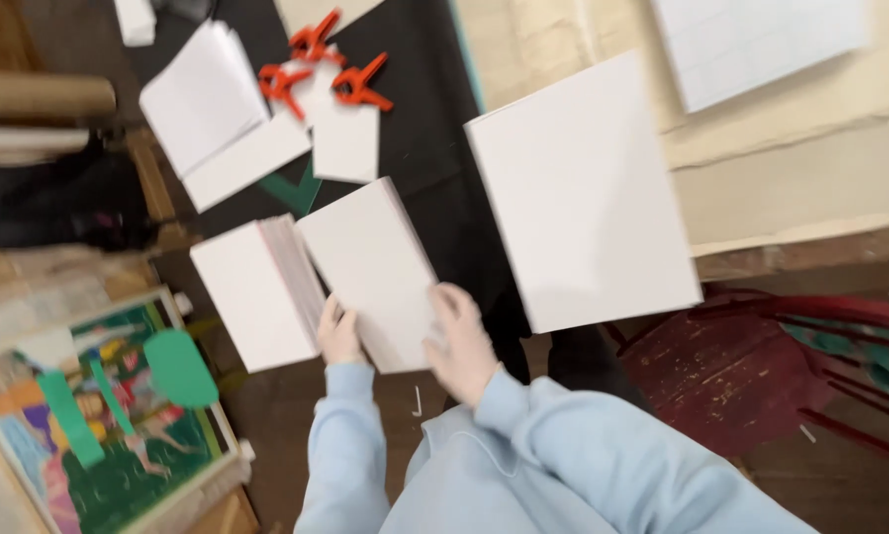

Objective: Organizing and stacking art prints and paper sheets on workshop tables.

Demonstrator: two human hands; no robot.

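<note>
- At the far left, a bright painting [108, 415] lies flat, with green paper shapes on it.
- Above it, at the left edge, lies a brown cardboard tube [39, 96].
- Next comes a stack of white sheets [256, 295] on the dark surface [434, 129]. It lies just beside the left hand and touches the pile that the hands hold.
- Higher up, more white papers [222, 114] lie spread out. Three orange clamps [327, 67] sit on them.
- The left hand [340, 334] holds the bottom left edge of a white pile of paper [370, 267]. Its fingers [331, 314] are closed on that edge.
- The pile of paper is in the middle, just in front of the person, tilted a little and held by both hands.
- The right hand [461, 341] holds the bottom right corner of the same pile. Its thumb lies on top, and its fingers are curled on the corner.
- Both arms wear light blue sleeves [523, 445].
- To the right of the hands, a big white board [583, 193] lies flat, part on the dark surface and part on a pale cloth [791, 168].
- At the top right, another white sheet [761, 40] lies on the cloth.
- At the lower right stands a dark red chair [751, 371].
</note>
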